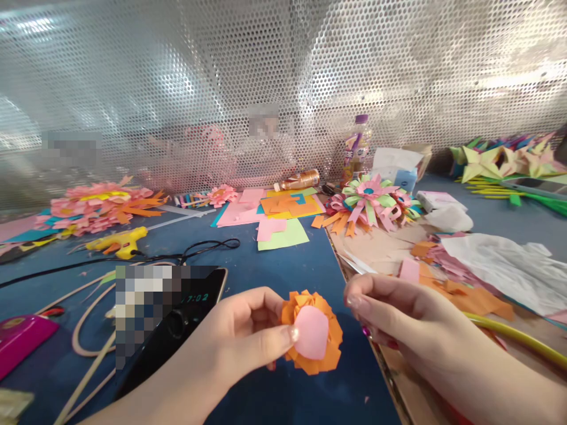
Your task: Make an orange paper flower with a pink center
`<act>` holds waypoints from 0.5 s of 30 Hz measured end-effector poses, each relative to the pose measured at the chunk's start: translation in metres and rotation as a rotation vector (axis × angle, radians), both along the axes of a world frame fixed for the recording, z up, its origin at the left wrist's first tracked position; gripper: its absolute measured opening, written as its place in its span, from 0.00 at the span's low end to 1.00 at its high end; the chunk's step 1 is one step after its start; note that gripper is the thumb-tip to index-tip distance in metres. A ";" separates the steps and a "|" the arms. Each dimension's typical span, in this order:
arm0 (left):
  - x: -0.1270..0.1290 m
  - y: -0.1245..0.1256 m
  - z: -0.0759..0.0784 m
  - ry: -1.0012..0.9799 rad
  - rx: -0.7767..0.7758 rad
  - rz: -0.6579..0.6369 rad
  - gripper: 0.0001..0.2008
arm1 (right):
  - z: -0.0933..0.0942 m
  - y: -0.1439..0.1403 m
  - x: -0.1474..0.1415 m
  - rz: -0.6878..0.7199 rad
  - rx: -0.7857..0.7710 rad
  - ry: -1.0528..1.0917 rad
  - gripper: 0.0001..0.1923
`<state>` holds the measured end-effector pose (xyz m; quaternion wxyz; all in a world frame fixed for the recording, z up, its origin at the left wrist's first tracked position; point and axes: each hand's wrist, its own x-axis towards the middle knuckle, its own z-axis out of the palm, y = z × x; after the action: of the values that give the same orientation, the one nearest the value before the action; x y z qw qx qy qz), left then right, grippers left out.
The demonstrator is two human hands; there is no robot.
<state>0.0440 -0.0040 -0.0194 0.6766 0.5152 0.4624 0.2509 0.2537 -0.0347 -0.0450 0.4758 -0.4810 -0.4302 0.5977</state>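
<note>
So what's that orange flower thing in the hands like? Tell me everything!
The paper flower has ruffled orange petals ringed around a smooth, rounded pink petal at its front. It looks like thin craft paper, folded and layered. It is held up above the blue table, facing the camera. The left hand pinches its edge with thumb and fingers; the right hand is close beside it.

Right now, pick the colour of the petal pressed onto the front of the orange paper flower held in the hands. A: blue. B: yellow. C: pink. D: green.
C: a rounded pink petal lies on the front of the orange paper flower, which the left hand pinches at its edge while the right hand is close beside it.
</note>
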 end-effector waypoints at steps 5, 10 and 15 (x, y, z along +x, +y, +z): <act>0.000 0.000 -0.001 0.007 0.001 -0.002 0.09 | -0.004 0.004 -0.001 0.002 -0.021 0.064 0.25; 0.000 0.001 0.000 0.011 0.001 -0.011 0.08 | -0.010 0.004 0.000 0.015 -0.013 0.103 0.26; 0.001 0.000 0.000 0.006 0.007 -0.009 0.08 | -0.005 0.003 -0.001 0.029 -0.025 0.116 0.24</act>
<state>0.0446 -0.0037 -0.0189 0.6745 0.5203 0.4612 0.2481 0.2526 -0.0313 -0.0505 0.4851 -0.4451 -0.4015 0.6366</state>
